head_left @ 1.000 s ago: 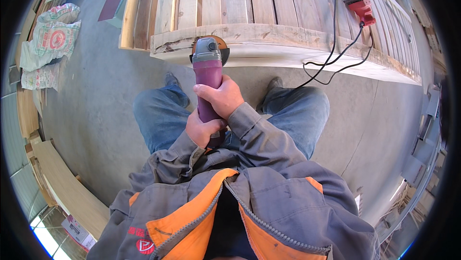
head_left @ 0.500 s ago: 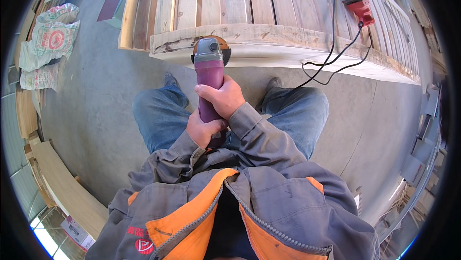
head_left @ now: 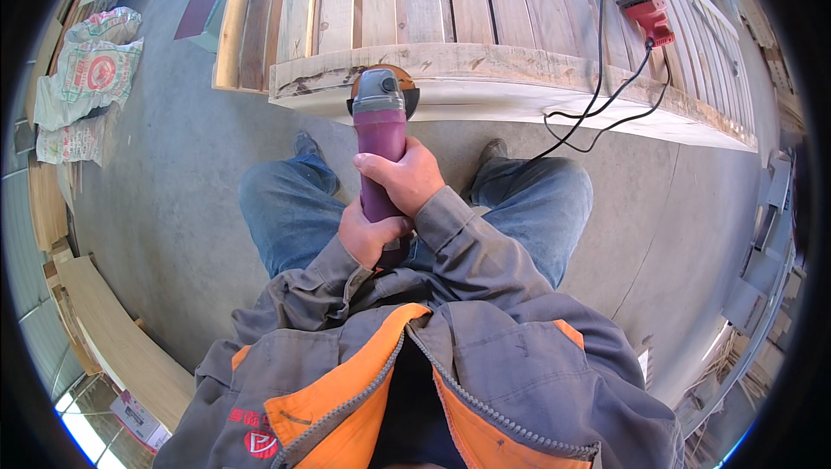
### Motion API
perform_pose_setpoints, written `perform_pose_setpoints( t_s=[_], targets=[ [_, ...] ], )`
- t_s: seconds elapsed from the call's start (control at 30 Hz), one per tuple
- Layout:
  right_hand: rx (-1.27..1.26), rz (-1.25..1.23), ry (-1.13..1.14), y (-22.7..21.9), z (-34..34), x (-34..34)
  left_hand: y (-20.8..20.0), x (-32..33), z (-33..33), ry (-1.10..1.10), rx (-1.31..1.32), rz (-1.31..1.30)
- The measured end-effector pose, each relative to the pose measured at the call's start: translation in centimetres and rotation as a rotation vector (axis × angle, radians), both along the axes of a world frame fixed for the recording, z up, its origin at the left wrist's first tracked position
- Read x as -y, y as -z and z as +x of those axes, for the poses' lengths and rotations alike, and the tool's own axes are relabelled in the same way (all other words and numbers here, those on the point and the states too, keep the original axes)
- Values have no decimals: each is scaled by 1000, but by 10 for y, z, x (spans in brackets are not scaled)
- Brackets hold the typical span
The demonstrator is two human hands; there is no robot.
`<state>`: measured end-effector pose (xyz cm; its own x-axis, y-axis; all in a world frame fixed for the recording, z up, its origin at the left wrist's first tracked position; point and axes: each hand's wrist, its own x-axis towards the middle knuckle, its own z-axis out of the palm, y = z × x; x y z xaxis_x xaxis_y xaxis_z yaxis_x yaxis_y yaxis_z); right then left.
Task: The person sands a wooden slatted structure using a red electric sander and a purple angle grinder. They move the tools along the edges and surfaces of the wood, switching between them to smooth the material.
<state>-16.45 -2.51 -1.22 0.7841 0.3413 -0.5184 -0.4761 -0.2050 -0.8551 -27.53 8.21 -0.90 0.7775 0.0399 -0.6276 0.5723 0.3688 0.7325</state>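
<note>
Both hands are closed around a purple angle grinder (head_left: 378, 142) with a grey head. My right hand (head_left: 410, 176) grips the middle of its body, the thumb lying across the top. Lower down, my left hand (head_left: 367, 233) is wrapped around the rear end, close to my waist. At the far end, the orange-brown disc (head_left: 400, 76) and its dark guard are at the near side of a slatted wooden frame (head_left: 485, 58). The disc overlaps the front board's edge in view; whether it touches the wood I cannot tell.
A red power tool (head_left: 649, 19), apparently a sander, lies on the slats at the right. Its black cable (head_left: 597, 92) hangs over the front board. White printed sacks (head_left: 91, 71) and a small box (head_left: 206, 12) are on the left. A long wooden board (head_left: 121, 330) lies at lower left.
The angle grinder and both hands have shifted very slightly to the right. My grip on it looks the same, and the wooden frame has hardly moved.
</note>
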Motion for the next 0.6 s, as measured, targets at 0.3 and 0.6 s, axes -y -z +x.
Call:
perform_pose_setpoints(
  t_s=[0.3,0.6],
  targets=[
    [-27,16,22,-5,0,3,-1,0,1,43,12,21],
    [-16,19,34,2,-1,6,-4,3,4,48,36,26]
  ],
)
